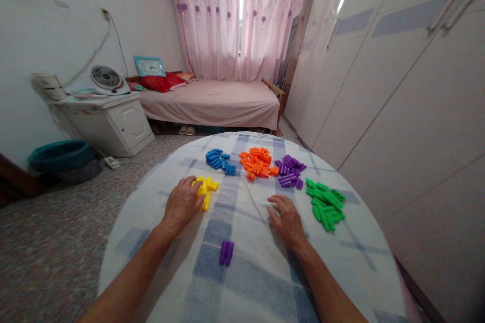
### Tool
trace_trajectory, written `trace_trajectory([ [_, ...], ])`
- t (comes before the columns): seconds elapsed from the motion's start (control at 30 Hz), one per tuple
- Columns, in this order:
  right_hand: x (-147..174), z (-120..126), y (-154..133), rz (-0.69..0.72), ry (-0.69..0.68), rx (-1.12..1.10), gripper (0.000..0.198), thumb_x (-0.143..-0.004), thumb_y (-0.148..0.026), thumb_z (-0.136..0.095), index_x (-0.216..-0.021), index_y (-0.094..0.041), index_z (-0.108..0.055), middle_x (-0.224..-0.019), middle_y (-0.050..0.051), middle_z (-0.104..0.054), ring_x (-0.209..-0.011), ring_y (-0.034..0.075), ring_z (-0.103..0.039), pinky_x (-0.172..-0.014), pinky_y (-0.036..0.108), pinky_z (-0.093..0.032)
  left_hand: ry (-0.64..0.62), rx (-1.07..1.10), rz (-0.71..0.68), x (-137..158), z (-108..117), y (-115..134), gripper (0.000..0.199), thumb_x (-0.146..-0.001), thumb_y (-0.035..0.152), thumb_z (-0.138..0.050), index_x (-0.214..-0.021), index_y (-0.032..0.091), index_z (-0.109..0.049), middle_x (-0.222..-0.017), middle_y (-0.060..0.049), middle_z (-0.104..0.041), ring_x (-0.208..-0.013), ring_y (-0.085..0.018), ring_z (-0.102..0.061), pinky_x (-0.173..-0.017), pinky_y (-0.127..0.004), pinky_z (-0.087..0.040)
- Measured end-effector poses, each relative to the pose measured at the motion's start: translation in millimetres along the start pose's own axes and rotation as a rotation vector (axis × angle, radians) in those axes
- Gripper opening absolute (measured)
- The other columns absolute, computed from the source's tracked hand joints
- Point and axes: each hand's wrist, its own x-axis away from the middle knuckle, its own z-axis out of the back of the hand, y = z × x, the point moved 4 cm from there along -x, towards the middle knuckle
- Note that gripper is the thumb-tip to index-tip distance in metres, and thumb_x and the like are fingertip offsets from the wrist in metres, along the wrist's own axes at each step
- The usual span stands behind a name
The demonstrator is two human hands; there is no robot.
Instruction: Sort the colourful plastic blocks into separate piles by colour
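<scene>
My left hand (pixel 182 201) is at a small pile of yellow plastic pieces (pixel 207 187) on the left of the table. Its thumb and fingers bend around one of them and partly cover the pile. Over bare cloth, my right hand (pixel 286 219) has its fingers apart and holds nothing. Nearer to me, two purple tube-shaped pieces (pixel 226 253) lie side by side. Beyond the hands are piles of blue pieces (pixel 216 159), orange pieces (pixel 257 162) and purple pieces (pixel 290 170). Green pieces (pixel 325 204) lie right of my right hand.
A checked blue-and-white cloth (pixel 250 287) covers the round table. Behind it stands a bed (pixel 215 101) below pink curtains (pixel 212 25). White cupboards (pixel 417 111) line the right side. At the left are a cabinet (pixel 129 126) with a fan (pixel 107 78) and a blue bin (pixel 62 155).
</scene>
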Motion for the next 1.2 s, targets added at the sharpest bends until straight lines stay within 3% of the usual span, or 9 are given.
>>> trace_trajectory([
  [0.1, 10.1, -12.8, -42.8, 0.180, -0.217, -0.197, 0.026, -0.081, -0.020, -0.058, -0.107, -0.022, -0.061, -0.109, 0.005, -0.059, -0.103, 0.017, -0.054, -0.092, 0.030, -0.042, 0.143, 0.206, -0.121, 13.0, -15.3, 18.0, 0.025, -0.084, 0.024, -0.049, -0.102, 0.017, -0.064, -0.114, -0.011, -0.060, -0.109, -0.025, -0.054, -0.097, -0.042, -0.044],
  [0.2, 27.4, -31.1, -79.0, 0.342, -0.386, -0.215, 0.042, -0.074, -0.036, -0.071, -0.113, -0.024, -0.060, -0.112, 0.005, -0.059, -0.100, 0.018, -0.055, -0.088, 0.029, -0.043, 0.205, 0.369, -0.193, 21.3, -38.5, 34.1, 0.025, -0.085, 0.019, -0.044, -0.099, 0.018, -0.064, -0.110, -0.009, -0.062, -0.107, -0.021, -0.056, -0.095, -0.040, -0.046],
  [0.27, 37.7, -42.4, -92.2, 0.394, -0.437, -0.142, 0.052, -0.067, -0.045, -0.075, -0.113, -0.025, -0.060, -0.110, 0.004, -0.059, -0.098, 0.020, -0.054, -0.085, 0.031, -0.042, 0.233, 0.424, -0.208, 24.3, -51.6, 39.5, 0.025, -0.085, 0.018, -0.043, -0.098, 0.018, -0.064, -0.108, -0.008, -0.063, -0.105, -0.021, -0.058, -0.093, -0.038, -0.048],
  [0.37, 44.8, -52.2, -96.9, 0.369, -0.451, -0.025, 0.043, -0.069, -0.038, -0.073, -0.108, -0.025, -0.061, -0.103, 0.004, -0.061, -0.094, 0.020, -0.054, -0.081, 0.030, -0.042, 0.238, 0.430, -0.234, 27.4, -63.7, 42.5, 0.023, -0.085, 0.019, -0.044, -0.096, 0.018, -0.065, -0.105, -0.008, -0.065, -0.100, -0.020, -0.060, -0.088, -0.037, -0.051],
  [0.53, 22.1, -35.0, -69.3, 0.162, -0.321, 0.024, 0.037, -0.074, -0.025, -0.064, -0.111, -0.022, -0.060, -0.097, 0.004, -0.061, -0.091, 0.018, -0.055, -0.081, 0.027, -0.042, 0.156, 0.350, -0.329, 30.8, -67.0, 49.6, 0.022, -0.086, 0.020, -0.045, -0.094, 0.020, -0.065, -0.101, -0.007, -0.065, -0.092, -0.019, -0.061, -0.083, -0.034, -0.051],
  [0.7, -45.7, 13.8, -1.2, -0.108, 0.003, 0.242, 0.036, -0.084, -0.027, -0.052, -0.119, -0.017, -0.056, -0.107, 0.009, -0.061, -0.101, 0.020, -0.056, -0.091, 0.031, -0.041, 0.106, 0.313, -0.318, 28.1, -65.2, 53.5, 0.023, -0.085, 0.017, -0.045, -0.097, 0.020, -0.065, -0.103, -0.008, -0.065, -0.094, -0.020, -0.060, -0.084, -0.036, -0.051],
  [0.8, -87.3, 35.0, 35.6, -0.202, 0.091, 0.411, 0.040, -0.085, -0.029, -0.051, -0.123, -0.014, -0.055, -0.113, 0.012, -0.061, -0.106, 0.022, -0.054, -0.092, 0.032, -0.040, 0.101, 0.314, -0.307, 26.8, -65.9, 53.1, 0.023, -0.084, 0.017, -0.046, -0.098, 0.020, -0.064, -0.104, -0.008, -0.065, -0.094, -0.021, -0.060, -0.084, -0.037, -0.051],
  [0.97, -120.6, 43.9, 64.2, -0.298, 0.076, 0.561, 0.041, -0.083, -0.029, -0.054, -0.123, -0.017, -0.056, -0.117, 0.012, -0.059, -0.106, 0.024, -0.052, -0.087, 0.034, -0.039, 0.082, 0.326, -0.294, 26.1, -65.1, 53.5, 0.024, -0.085, 0.017, -0.045, -0.098, 0.020, -0.064, -0.103, -0.008, -0.065, -0.093, -0.020, -0.060, -0.084, -0.036, -0.051],
  [1.2, -119.5, 9.5, 44.4, -0.143, -0.047, 0.662, 0.020, -0.085, -0.025, -0.053, -0.099, -0.014, -0.065, -0.102, 0.012, -0.062, -0.101, 0.023, -0.050, -0.085, 0.034, -0.037, 0.038, 0.344, -0.271, 25.1, -65.9, 53.9, 0.023, -0.085, 0.017, -0.045, -0.099, 0.020, -0.064, -0.103, -0.008, -0.064, -0.093, -0.021, -0.060, -0.083, -0.037, -0.050],
])
